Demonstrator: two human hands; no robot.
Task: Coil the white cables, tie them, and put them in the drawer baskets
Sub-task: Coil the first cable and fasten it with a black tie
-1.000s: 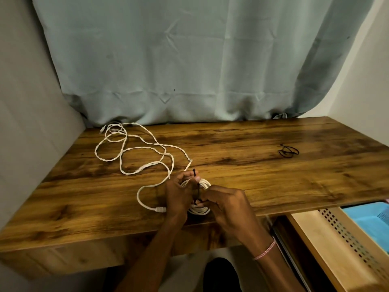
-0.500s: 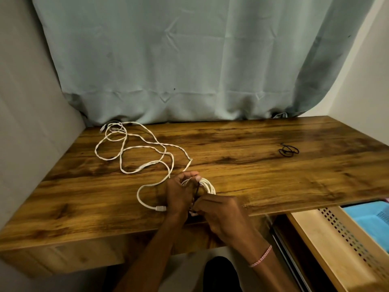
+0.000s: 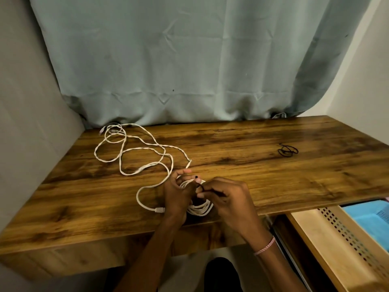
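We are judging tying to be in hand: the left hand (image 3: 176, 194) is gripping the coil of white cable (image 3: 200, 208) at the desk's (image 3: 273, 175) near edge, the right hand (image 3: 229, 199) is pinching a black tie (image 3: 201, 187) across it, and cinching is looking due next.

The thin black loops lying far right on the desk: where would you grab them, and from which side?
Probably from straight above, with a fingertip pinch at the middle of the black loops, where the strands cross and bunch. They lie flat and thin on the desk, so there is no edge to slide under from the side.
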